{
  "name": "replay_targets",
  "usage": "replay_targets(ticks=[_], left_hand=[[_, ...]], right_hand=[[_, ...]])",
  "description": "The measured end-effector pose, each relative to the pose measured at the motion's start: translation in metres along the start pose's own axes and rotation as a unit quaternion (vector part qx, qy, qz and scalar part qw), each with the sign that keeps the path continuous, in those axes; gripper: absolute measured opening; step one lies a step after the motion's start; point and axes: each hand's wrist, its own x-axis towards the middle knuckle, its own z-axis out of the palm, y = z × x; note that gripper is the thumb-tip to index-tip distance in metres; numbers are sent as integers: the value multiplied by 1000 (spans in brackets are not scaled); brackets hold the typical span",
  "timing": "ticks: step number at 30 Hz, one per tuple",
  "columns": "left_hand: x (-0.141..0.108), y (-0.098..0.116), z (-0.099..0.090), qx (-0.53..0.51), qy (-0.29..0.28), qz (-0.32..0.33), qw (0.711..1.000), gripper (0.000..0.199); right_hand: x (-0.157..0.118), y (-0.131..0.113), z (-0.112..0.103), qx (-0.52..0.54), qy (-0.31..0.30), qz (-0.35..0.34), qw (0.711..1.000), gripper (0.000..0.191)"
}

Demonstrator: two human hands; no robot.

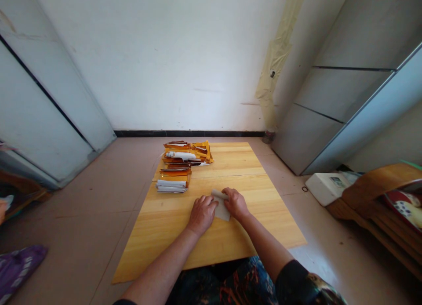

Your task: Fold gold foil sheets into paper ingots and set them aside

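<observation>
A small sheet of greyish-white paper (pixel 222 212) lies on the wooden table, its far edge folded or rolled over. My left hand (pixel 202 214) is at the sheet's left side with bent fingers pressed together on its edge. From the right, my right hand (pixel 236 204) grips the folded far edge between thumb and fingers. The fingertips of both hands are partly hidden. Beyond my left hand lie a stack of folded white papers (pixel 171 186) and several shiny orange-gold folded pieces (pixel 174 175).
The light wood tabletop (pixel 263 217) has its near edge at my lap. More gold wrappers (pixel 206 151) and a white roll-like piece (pixel 180 155) lie at its far left. A white box (pixel 325 187) and a wooden piece of furniture (pixel 369 199) stand at right. A purple bag (pixel 21 270) is on the floor.
</observation>
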Motion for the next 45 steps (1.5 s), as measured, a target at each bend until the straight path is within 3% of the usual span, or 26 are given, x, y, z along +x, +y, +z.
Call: replay_targets(ticks=[3, 9, 18, 22, 25, 31, 40, 45], left_hand=[[0, 0, -1, -4, -2, -3, 1000, 21], [0, 1, -4, -23, 5, -4, 1000, 21], [-3, 2, 0, -28, 48, -31, 998, 21], [-5, 2, -1, -2, 65, 9, 998, 31], [-4, 3, -3, 10, 60, 30, 998, 24], [-3, 5, -9, 14, 28, 9, 999, 18], [-4, 6, -10, 3, 14, -14, 1000, 18], [-4, 5, -7, 4, 0, -14, 1000, 19]], right_hand=[[2, -1, -2, -39, -2, -48, 998, 24], [-4, -4, -7, -79, -12, -115, 990, 20], [-23, -9, -4, -128, 6, -125, 984, 20], [-23, -8, 2, -138, 20, -129, 982, 20], [-24, -8, 3, -138, 27, -138, 980, 20], [-32, -3, 1, -115, 45, -159, 980, 22], [-53, 41, -3, 39, 128, -73, 988, 32], [-52, 37, -4, 40, 109, -66, 991, 38]])
